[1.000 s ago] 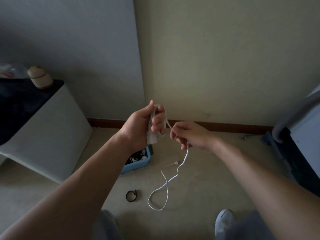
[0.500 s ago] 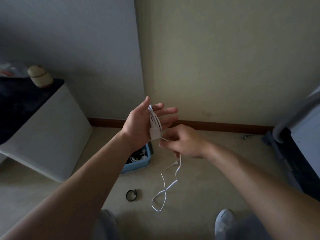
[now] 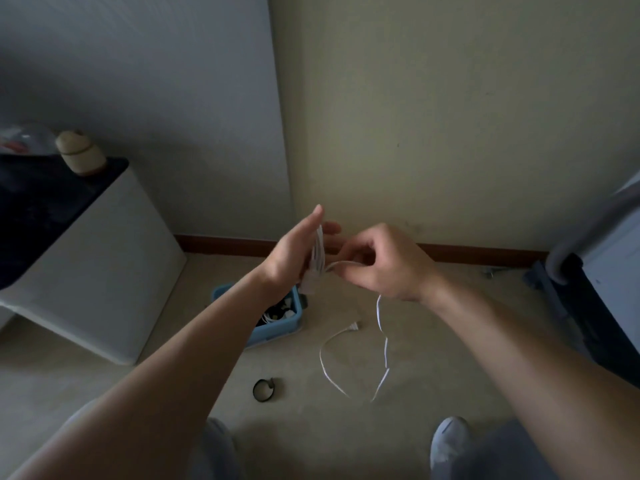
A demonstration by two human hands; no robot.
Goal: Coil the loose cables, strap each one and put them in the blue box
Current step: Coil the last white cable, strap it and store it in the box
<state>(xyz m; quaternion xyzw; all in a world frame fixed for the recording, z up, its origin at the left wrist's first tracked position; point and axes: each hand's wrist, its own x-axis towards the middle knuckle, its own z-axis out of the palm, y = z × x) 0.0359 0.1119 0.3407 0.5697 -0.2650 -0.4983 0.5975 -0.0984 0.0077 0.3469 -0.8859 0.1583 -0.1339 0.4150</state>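
Coiling in progress: the white cable (image 3: pixel 318 251) sits in several loops across my left hand (image 3: pixel 291 258), held up in front of the wall corner, with a pale block on the cable hanging at the palm's lower edge. That hand's fingers (image 3: pixel 329 229) and thumb are out straight, not clenched, so the loops simply ride on them. Just beside it, my right hand (image 3: pixel 384 268) has its fingers curled and pinches the strand where it leaves the coil. From under that hand the loose tail drops to the floor (image 3: pixel 450 358), bends into one open loop and ends at a small plug (image 3: pixel 354 327). The plug lies near the blue box (image 3: pixel 277 332), which stands on the floor partly behind my left forearm, with dark and white cables inside. A black strap (image 3: pixel 255 391), closed into a ring, lies on the floor nearer to me, apart from the box. To the left stands a white cabinet (image 3: pixel 104 271) with a dark top and a pale jar (image 3: pixel 81 154) on it.
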